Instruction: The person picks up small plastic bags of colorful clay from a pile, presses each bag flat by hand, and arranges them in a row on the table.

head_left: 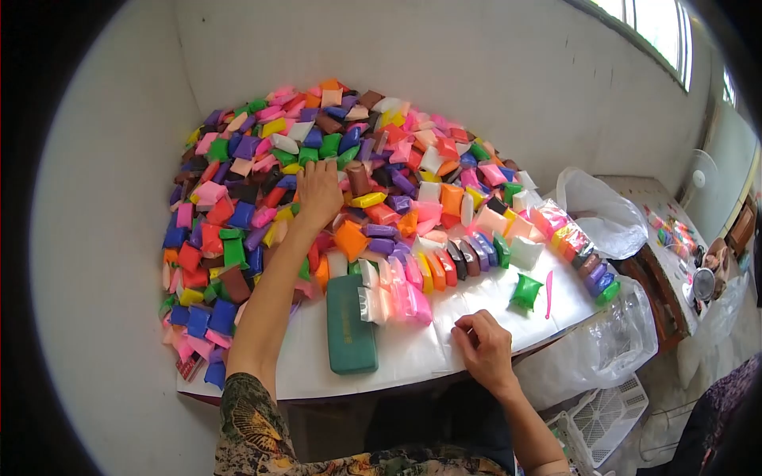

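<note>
My left hand (319, 193) reaches into a big heap of small colourful packets (246, 190), its fingertips beside green packets (308, 156); what it may be gripping is hidden. Near the table's front edge my right hand (482, 347) rests with curled fingers, and nothing can be made out in them. Between the hands lies a dark green case (352, 325), with pink packets (409, 301) against its right side. A row of packets in several colours (452, 264) curves behind them. One green packet (525, 292) lies apart, beside a pink plastic tool (548, 295).
Another packet row (573, 242) runs along the table's right side. Clear plastic bags (603, 214) hang beyond it. A white basket (607, 416) stands below at the right. A second table (675, 278) holds small items. Dark patterned cloth (726, 412) shows at the right edge.
</note>
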The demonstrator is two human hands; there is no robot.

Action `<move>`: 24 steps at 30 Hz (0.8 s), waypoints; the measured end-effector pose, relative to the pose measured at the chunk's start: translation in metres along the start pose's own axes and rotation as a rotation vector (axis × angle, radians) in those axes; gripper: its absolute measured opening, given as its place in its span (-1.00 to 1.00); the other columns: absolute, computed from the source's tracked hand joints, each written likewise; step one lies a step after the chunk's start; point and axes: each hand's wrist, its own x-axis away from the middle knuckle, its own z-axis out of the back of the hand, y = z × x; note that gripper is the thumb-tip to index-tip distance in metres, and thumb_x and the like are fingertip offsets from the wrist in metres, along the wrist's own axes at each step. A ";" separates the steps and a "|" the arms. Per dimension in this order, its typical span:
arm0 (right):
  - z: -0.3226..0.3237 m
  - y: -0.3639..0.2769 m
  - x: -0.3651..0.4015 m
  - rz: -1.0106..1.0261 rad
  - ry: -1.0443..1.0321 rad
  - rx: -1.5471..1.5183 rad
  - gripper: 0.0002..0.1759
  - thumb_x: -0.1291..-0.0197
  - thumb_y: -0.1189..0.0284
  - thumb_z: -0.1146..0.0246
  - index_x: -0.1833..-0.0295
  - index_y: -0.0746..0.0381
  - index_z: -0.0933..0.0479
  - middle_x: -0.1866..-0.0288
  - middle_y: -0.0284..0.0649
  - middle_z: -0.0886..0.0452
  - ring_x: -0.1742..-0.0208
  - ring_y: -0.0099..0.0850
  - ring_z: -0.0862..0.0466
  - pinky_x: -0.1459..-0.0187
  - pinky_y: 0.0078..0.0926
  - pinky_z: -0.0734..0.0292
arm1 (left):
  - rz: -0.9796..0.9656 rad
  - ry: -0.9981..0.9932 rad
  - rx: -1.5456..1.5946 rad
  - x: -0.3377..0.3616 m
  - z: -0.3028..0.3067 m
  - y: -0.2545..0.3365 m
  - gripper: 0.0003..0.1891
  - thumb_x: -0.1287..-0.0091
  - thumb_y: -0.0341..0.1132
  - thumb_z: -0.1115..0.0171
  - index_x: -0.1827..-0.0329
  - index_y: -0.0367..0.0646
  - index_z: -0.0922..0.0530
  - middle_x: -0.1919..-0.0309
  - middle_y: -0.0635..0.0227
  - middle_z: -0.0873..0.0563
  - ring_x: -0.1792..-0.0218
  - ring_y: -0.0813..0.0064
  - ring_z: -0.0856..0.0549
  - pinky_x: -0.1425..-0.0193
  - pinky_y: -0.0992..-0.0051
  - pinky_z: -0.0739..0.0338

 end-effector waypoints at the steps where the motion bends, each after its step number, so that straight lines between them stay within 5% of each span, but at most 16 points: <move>1: 0.000 0.000 0.001 -0.005 -0.003 -0.001 -0.88 -0.17 0.55 -0.39 0.22 0.27 -0.58 0.33 -0.16 -0.60 0.43 -0.24 -0.68 0.38 -0.32 -0.57 | -0.004 -0.007 0.004 0.002 0.000 0.001 -0.50 -0.18 -0.30 -0.33 -0.20 -0.19 -0.51 -0.02 0.14 -0.63 -0.14 0.09 -0.54 -0.17 0.08 -0.41; 10: 0.000 0.000 0.001 0.009 -0.004 -0.006 -0.89 -0.18 0.54 -0.38 0.22 0.27 -0.58 0.32 -0.15 -0.60 0.39 -0.22 -0.69 0.34 -0.30 -0.57 | -0.030 0.229 0.053 -0.024 0.004 0.031 -0.74 -0.25 -0.30 -0.22 0.05 -0.18 -0.64 0.07 0.16 -0.68 -0.03 0.10 -0.59 -0.13 0.07 -0.46; 17: -0.001 0.000 0.000 0.018 0.006 0.043 -0.88 -0.17 0.55 -0.38 0.22 0.24 -0.57 0.30 -0.16 -0.62 0.36 -0.16 -0.69 0.33 -0.26 -0.57 | -0.415 0.247 0.085 -0.073 -0.027 0.063 -0.77 -0.21 -0.37 -0.24 0.08 -0.16 -0.69 0.08 0.21 -0.70 -0.05 0.15 -0.58 -0.16 0.18 -0.48; 21: -0.003 0.001 0.000 0.020 0.028 0.048 -0.88 -0.15 0.55 -0.38 0.21 0.24 -0.57 0.31 -0.17 -0.62 0.37 -0.17 -0.69 0.35 -0.27 -0.57 | -0.528 0.067 -0.126 -0.083 -0.023 0.074 -0.74 -0.19 -0.41 -0.21 0.07 -0.20 -0.68 -0.07 0.09 -0.64 -0.13 0.12 -0.56 -0.23 0.17 -0.45; 24: -0.006 0.003 0.000 0.051 0.049 0.058 -0.87 -0.15 0.56 -0.37 0.21 0.23 -0.56 0.32 -0.18 -0.59 0.38 -0.15 -0.66 0.37 -0.26 -0.56 | -0.543 0.215 -0.115 -0.091 -0.051 0.076 -0.73 -0.24 -0.39 -0.16 0.05 -0.25 -0.68 -0.17 0.02 -0.60 -0.24 0.04 -0.53 -0.34 0.11 -0.41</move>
